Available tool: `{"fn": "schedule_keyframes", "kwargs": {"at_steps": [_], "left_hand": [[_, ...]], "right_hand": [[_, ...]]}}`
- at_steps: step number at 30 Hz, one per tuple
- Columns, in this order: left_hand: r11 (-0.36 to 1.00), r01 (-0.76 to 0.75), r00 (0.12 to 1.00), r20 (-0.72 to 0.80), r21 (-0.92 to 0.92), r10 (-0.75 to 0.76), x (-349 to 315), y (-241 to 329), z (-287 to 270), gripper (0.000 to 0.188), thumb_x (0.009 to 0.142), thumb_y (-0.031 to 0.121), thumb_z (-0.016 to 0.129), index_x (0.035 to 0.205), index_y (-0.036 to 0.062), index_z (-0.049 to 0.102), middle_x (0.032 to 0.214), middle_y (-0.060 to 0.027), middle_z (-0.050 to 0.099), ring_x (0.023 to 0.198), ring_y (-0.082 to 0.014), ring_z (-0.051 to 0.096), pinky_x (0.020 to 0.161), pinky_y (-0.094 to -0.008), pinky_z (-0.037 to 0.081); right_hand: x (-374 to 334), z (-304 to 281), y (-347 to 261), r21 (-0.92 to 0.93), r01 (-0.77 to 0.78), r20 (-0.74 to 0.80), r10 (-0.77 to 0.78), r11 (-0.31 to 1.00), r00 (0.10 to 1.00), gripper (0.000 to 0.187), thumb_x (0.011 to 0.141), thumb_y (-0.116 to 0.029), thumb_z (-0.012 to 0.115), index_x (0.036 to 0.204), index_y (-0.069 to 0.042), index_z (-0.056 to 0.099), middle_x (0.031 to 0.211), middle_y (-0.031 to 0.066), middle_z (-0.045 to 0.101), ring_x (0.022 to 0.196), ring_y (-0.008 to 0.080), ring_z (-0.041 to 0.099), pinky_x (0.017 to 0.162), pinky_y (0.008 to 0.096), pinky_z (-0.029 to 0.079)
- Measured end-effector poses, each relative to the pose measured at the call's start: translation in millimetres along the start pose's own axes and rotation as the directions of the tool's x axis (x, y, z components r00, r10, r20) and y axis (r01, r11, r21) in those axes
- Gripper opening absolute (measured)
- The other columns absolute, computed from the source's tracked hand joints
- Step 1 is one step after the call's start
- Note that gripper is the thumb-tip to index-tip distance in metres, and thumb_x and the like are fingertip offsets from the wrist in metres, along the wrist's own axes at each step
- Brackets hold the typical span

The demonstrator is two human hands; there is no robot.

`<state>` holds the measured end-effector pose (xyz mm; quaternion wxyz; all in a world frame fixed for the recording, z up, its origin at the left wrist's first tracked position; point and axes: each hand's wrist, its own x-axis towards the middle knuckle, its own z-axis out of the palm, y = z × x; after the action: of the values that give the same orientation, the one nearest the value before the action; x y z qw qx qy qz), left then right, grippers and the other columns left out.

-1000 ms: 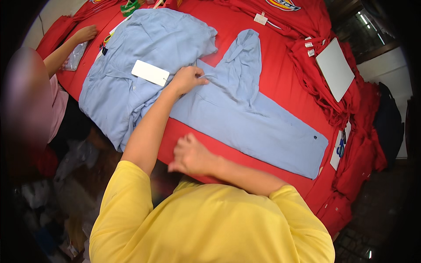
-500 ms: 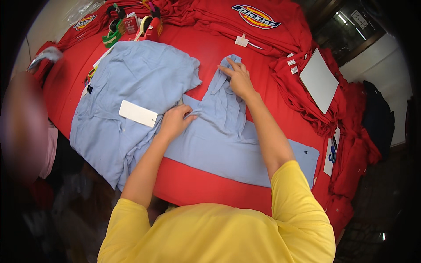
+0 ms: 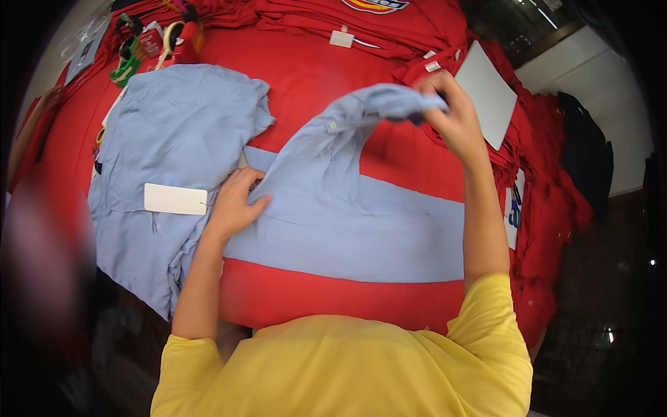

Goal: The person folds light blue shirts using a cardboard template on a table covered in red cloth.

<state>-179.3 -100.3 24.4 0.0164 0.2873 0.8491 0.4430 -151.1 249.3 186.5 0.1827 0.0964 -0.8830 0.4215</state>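
A light blue shirt (image 3: pixel 174 132) lies partly folded in front of me, with a white hang tag (image 3: pixel 175 199) on its left portion. My right hand (image 3: pixel 451 108) is closed on the end of its sleeve (image 3: pixel 306 163), lifted to the right in an arch above the table. A small button shows on the raised cloth. My left hand (image 3: pixel 238 200) rests at the fold beside the hang tag, fingers curled and thumb gripping the cloth. A flat blue panel of the shirt stretches rightward under the sleeve, passing behind my right forearm.
Red cloth (image 3: pixel 299 66) covers the table. Green and red tape dispensers (image 3: pixel 125 64) stand at the far left. Folded red garments (image 3: pixel 417 28) lie at the back and right, with a white board (image 3: pixel 486 94) on them. Blue-handled scissors (image 3: pixel 515 208) lie right. Another person's arm (image 3: pixel 31 128) is at left.
My right hand has lifted the sleeve's end and swung it to the right, unfurling the bunched cloth. The left hand stays at the fold. The whole view has shifted slightly.
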Motion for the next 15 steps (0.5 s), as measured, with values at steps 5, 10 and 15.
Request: {"fn": "schedule_keyframes", "kwargs": {"at_steps": [5, 10, 15], "left_hand": [[0.992, -0.067, 0.991, 0.11, -0.105, 0.079, -1.8, -13.1, -3.1, 0.014, 0.071, -0.006, 0.057, 0.082, 0.0028, 0.06, 0.091, -0.0079, 0.057, 0.091, -0.0251, 0.054, 0.079, -0.0337, 0.044], [0.996, -0.056, 0.974, 0.214, -0.064, 0.068, 3.4, -10.9, -1.7, 0.017, 0.068, -0.011, 0.048, 0.073, 0.0024, 0.057, 0.096, -0.0076, 0.057, 0.099, -0.025, 0.051, 0.092, -0.0305, 0.038], [0.993, -0.011, 0.966, 0.255, -0.115, 0.04, 3.7, -19.8, -3.9, 0.017, 0.071, -0.009, 0.045, 0.07, 0.0032, 0.057, 0.101, -0.0087, 0.057, 0.104, -0.0275, 0.048, 0.097, -0.0312, 0.036]], "right_hand": [[-176.8, -30.0, -19.5, -0.305, 0.043, 0.291, 0.05, 0.951, 0.956, 0.023, 0.063, 0.002, 0.055, 0.084, -0.008, 0.058, 0.1, 0.0099, 0.057, 0.104, 0.0334, 0.05, 0.101, 0.0524, 0.033], [-287.3, 18.1, 11.5, -0.427, -0.199, 0.047, 0.242, 0.882, 0.969, 0.028, 0.064, 0.011, 0.052, 0.082, -0.008, 0.062, 0.113, 0.013, 0.057, 0.112, 0.0363, 0.048, 0.101, 0.0486, 0.035], [-306.3, 27.8, 3.6, -0.421, -0.213, -0.315, 0.079, 0.882, 0.946, 0.022, 0.065, 0.013, 0.052, 0.074, -0.005, 0.061, 0.116, 0.0111, 0.059, 0.115, 0.0307, 0.05, 0.098, 0.0409, 0.038]]}}
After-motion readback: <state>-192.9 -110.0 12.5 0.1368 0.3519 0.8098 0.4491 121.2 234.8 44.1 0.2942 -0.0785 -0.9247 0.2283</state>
